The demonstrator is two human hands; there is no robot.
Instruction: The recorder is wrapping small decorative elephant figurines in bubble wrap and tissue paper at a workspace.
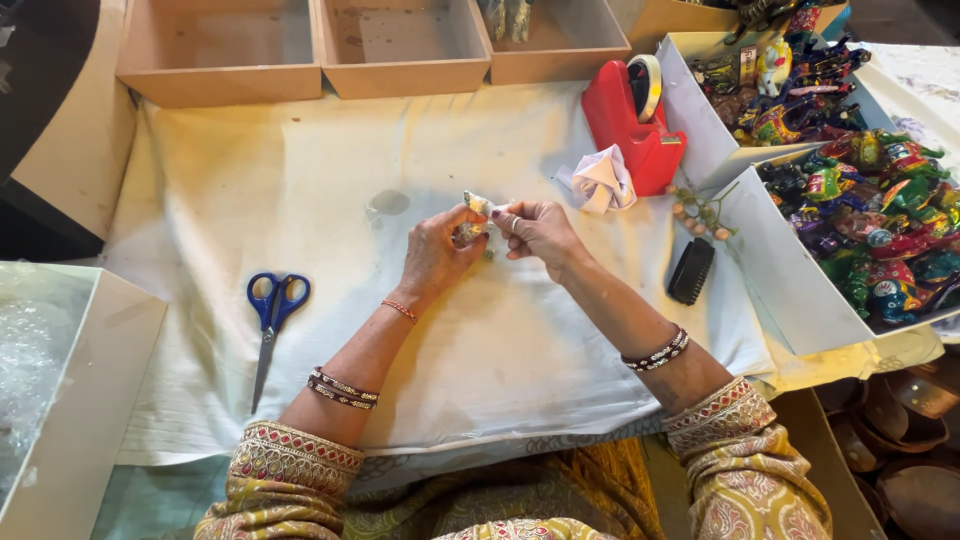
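At centre of the white cloth I see my left hand and right hand meeting, fingers of both pinching a small pale wrapped piece between them. Blue-handled scissors lie at 8 o'clock, well apart. A red tape dispenser and a crumpled paper wad sit at 2 o'clock; a box of painted figurines at 3 o'clock.

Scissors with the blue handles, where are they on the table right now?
In the head view, the blue-handled scissors lie closed on the white cloth at the person's left, outside the left forearm, apart from the left hand, between it and the white box.
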